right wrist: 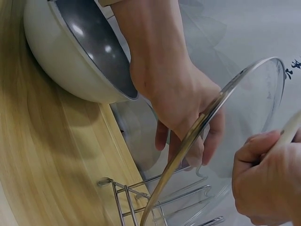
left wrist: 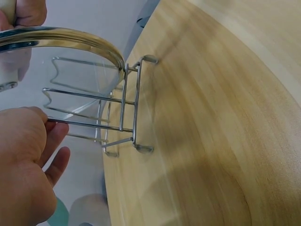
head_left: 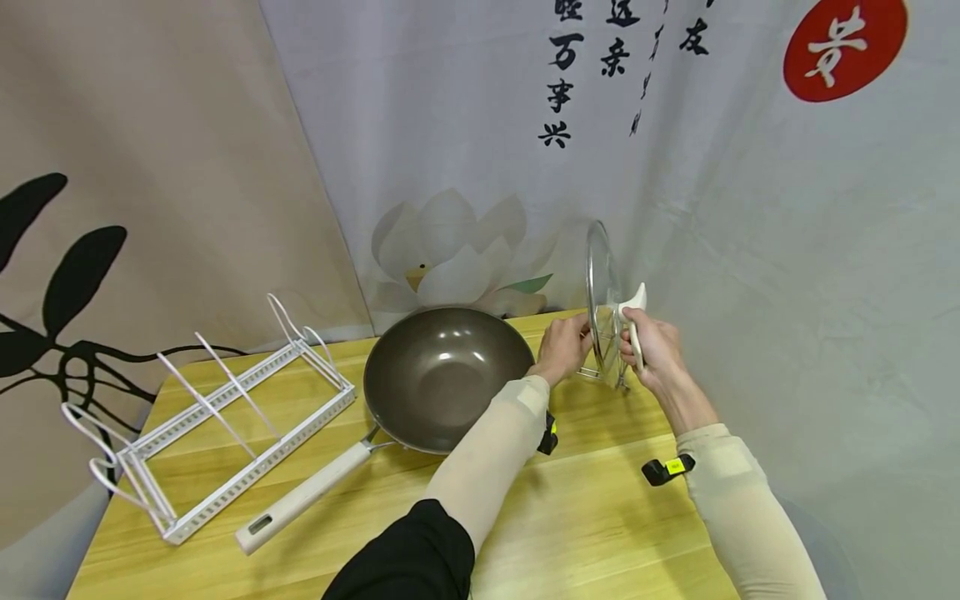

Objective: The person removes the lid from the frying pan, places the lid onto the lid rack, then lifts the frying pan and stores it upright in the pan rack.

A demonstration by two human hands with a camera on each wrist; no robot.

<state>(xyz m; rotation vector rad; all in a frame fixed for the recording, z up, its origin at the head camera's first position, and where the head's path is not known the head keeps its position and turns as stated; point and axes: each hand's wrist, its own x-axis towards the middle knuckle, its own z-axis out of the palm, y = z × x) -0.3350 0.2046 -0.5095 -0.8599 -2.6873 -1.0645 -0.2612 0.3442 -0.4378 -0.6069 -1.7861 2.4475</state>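
A glass pot lid [head_left: 590, 287] with a metal rim stands on edge at the back right of the table. My right hand [head_left: 654, 346] grips its cream handle [head_left: 636, 345]. Under the lid is a small metal wire rack [left wrist: 137, 103], its rounded feet at the tabletop in the left wrist view. My left hand [left wrist: 23, 165] pinches one of the rack's upright wires between thumb and fingers. The lid's rim passes down between the rack's wires. In the right wrist view the lid partly covers the left hand's fingertips.
A dark-lined wok [head_left: 450, 379] with a long cream handle [head_left: 307, 496] sits left of my left forearm. Farther left lies a white dish rack [head_left: 262, 458] with upright dividers. A printed curtain [head_left: 480, 150] hangs behind the wooden table [head_left: 585, 517].
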